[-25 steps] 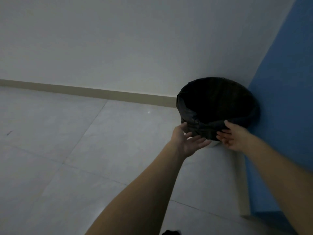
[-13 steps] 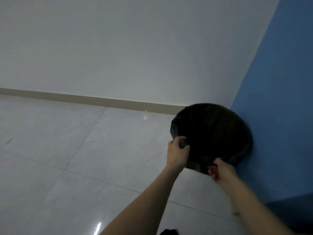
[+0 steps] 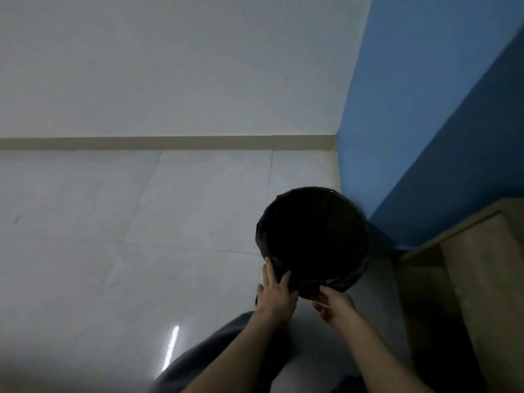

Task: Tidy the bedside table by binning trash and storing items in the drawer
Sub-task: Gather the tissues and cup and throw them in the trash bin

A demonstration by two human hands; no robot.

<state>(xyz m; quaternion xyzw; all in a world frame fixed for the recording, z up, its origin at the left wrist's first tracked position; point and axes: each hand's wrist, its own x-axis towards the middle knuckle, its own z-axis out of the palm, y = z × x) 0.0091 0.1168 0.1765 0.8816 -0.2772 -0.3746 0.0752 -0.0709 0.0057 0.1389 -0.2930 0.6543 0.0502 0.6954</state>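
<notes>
While both of my hands grip the near rim of the bin point(image 3: 313, 239), I judge that I am at the fetching step, getting the bin within reach of the bedside table point(image 3: 482, 279) so the trash can go into it. My left hand point(image 3: 276, 293) is closed on the rim at its near left, fingers curled over the edge of the black liner point(image 3: 272, 259) with the thumb on the outside. My right hand point(image 3: 333, 304) pinches the liner and rim just beside it, a little to the right, though its fingertips are too dim for me to tell how firmly they hold. Whether the bin rests on the pale tiled floor point(image 3: 141, 251) or is lifted off it, I cannot tell. It sits near the corner where the white wall point(image 3: 170, 66) meets the blue wall point(image 3: 425, 109), close to the wooden side of the table but apart from it. Its inside is too dark to say whether anything lies in it. No trash and no drawer are in sight, and the tabletop is out of view. The next move, as I see it, calls for setting the bin upright beside the table, close enough to drop things in, and keeping the loose liner from slipping off the rim as I let go. After that my hands must come free to turn to whatever sits on top.
</notes>
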